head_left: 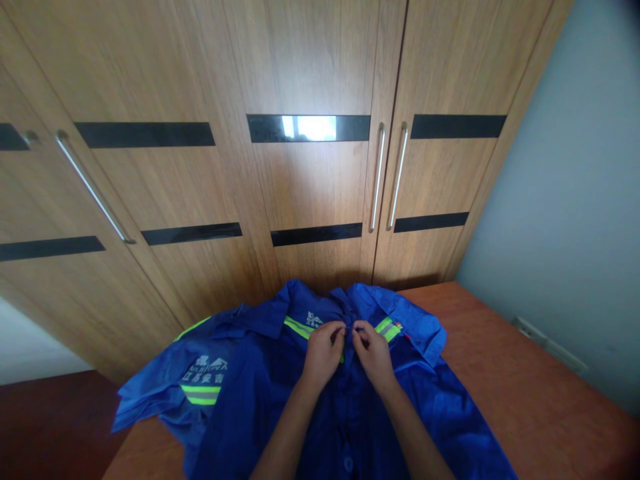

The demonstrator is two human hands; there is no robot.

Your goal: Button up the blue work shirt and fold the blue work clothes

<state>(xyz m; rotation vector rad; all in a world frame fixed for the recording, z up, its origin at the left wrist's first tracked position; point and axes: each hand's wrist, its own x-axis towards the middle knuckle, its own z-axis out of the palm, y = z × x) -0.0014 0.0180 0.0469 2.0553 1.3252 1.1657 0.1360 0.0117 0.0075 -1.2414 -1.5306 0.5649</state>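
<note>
A blue work jacket (pixel 270 400) with yellow-green and grey reflective strips and pale printed lettering lies spread out, its collar toward the cabinet. My left hand (pixel 324 353) is closed in a pinch at the jacket's front placket, just below the collar. Facing it, my right hand (pixel 373 353) pinches the other side of the same spot, fingertips almost meeting. The small piece of the front edge between them is mostly covered by my fingers. Lower on the placket a round button (pixel 349 465) shows.
The jacket rests on a reddish-brown wooden surface (pixel 515 393). Behind it stands a tall wooden cabinet (pixel 310 180) with metal handles (pixel 379 177) and black strips. A pale wall (pixel 575 200) with a socket plate (pixel 550 343) is at the right. Dark reddish floor (pixel 45 427) shows at the left.
</note>
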